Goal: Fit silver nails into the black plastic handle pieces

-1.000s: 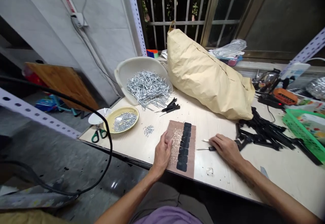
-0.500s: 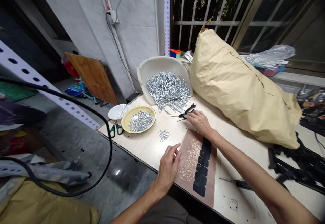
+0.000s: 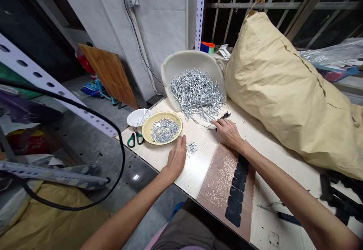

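One black part [image 3: 226,115], 12 o'clock from my right hand [image 3: 228,132], looks light, stiff, best pinched mid-body, tho can't tell if that hand or my left hand [image 3: 175,157] grips anything.

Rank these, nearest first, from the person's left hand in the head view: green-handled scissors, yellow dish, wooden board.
1. Yellow dish: just ahead of the left hand.
2. Green-handled scissors: left of the dish, on the table.
3. Wooden board: off the table, farther left.
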### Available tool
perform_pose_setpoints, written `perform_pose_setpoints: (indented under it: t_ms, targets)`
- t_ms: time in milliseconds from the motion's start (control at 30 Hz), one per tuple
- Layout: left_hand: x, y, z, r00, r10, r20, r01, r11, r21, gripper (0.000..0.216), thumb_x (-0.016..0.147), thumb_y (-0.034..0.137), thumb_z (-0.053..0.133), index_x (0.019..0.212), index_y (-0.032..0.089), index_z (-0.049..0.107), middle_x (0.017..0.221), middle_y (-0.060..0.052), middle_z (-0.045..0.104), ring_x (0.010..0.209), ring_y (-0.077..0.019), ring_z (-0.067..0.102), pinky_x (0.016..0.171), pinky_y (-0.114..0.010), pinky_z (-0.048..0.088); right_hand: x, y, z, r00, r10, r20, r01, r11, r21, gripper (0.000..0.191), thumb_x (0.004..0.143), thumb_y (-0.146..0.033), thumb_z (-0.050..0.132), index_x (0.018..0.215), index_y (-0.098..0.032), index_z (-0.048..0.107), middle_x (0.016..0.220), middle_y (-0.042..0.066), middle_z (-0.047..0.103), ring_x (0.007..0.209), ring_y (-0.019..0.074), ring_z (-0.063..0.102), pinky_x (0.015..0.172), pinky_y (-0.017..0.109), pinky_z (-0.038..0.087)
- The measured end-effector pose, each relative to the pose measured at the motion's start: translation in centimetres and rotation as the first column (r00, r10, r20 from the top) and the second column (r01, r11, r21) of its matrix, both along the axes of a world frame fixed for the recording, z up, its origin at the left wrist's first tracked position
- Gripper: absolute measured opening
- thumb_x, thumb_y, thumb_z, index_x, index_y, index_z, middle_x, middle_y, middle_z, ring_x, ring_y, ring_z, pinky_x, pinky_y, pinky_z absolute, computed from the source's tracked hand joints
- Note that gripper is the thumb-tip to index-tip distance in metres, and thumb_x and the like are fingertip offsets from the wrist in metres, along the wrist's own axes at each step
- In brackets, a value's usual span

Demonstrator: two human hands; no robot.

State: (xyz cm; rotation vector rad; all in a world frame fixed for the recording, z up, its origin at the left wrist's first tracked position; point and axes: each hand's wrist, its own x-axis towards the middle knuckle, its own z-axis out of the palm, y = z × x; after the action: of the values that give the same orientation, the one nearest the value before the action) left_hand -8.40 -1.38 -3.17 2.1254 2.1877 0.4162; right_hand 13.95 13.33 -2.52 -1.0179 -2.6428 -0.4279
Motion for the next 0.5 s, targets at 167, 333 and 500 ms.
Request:
perform_pose_setpoints:
  t_ms: [167, 333, 500]
  targets:
    - [0.7, 2.1, 0.8, 0.977, 0.067, -0.201, -0.093, 0.988, -0.120, 0.046, 0.083, -0.003, 0.024, 0.121, 0.006, 0.048, 0.116, -0.023, 0.053, 0.077, -0.0233, 0.065, 0.061, -0.032, 0.048, 2.0, -2.9, 1.0, 0.980, -0.106, -0.167, 0.100, 0.994, -0.044, 0.039, 0.091, -0.014, 0.035, 0.127, -0.018, 0.050, 0.106, 0.011, 0.056, 0.086, 0.0190, 0.053, 0.069, 0.028, 0.042]
    - [0.7, 1.0, 0.9, 0.976, 0.014, -0.218, -0.050, 0.985, -0.163, 0.034, 0.087, 0.001, 0.028, 0.107, 0.011, 0.053, 0.118, -0.016, 0.053, 0.074, -0.0178, 0.063, 0.060, -0.028, 0.044, 4.6, -7.8, 1.5, 0.959, -0.109, -0.262, 0.078, 0.989, -0.125, 0.034, 0.092, -0.018, 0.037, 0.121, -0.020, 0.055, 0.106, 0.009, 0.056, 0.087, 0.0158, 0.057, 0.069, 0.025, 0.047]
    - [0.7, -0.4, 0.4, 0.985, -0.047, -0.169, 0.024, 0.990, -0.139, 0.028, 0.092, 0.009, 0.030, 0.103, 0.016, 0.054, 0.112, -0.010, 0.054, 0.083, -0.0167, 0.059, 0.067, -0.027, 0.041, 6.4, -12.2, 1.4, 0.944, -0.168, -0.286, 0.123, 0.978, -0.169, 0.027, 0.095, -0.028, 0.039, 0.108, -0.022, 0.061, 0.100, 0.005, 0.060, 0.079, 0.0127, 0.059, 0.065, 0.023, 0.047]
